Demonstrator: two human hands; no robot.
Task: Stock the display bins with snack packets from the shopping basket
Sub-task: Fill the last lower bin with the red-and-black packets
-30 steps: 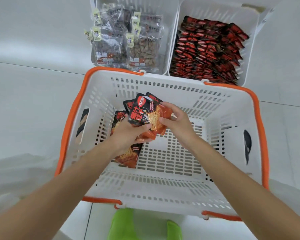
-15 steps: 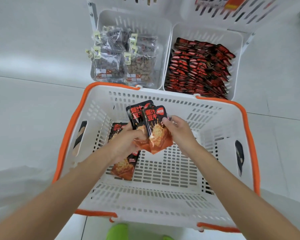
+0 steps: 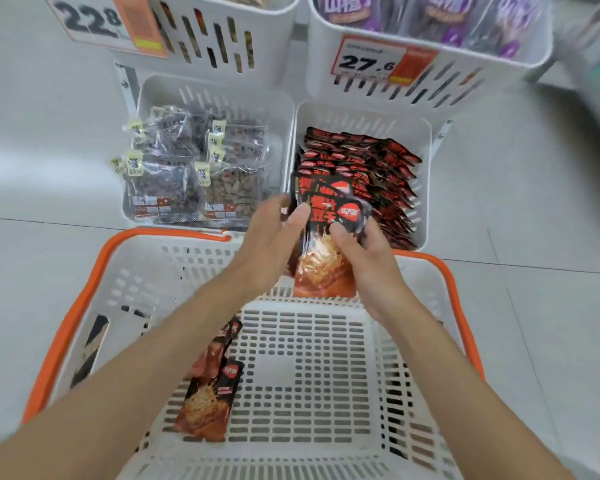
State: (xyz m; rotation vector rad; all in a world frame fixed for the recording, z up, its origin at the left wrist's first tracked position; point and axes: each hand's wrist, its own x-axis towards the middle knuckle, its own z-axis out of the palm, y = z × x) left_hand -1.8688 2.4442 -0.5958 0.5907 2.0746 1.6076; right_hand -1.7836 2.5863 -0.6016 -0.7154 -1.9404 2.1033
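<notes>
Gripping red snack packets (image 3: 323,258): left hand (image 3: 274,237), right hand (image 3: 364,258).

A price sign (image 3: 108,24) reading 22.8 hangs at the far left — a second price tag (image 3: 374,62), 27.6, well to its right. Pale floor tiles (image 3: 534,202) spread below both.

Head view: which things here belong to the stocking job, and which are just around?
In the job:
- red snack packets held in left hand and right hand
- shopping basket, packets left inside
- lower right bin of matching packets

Just around:
- clear-bag bin
- upper bins
- price tags
</notes>
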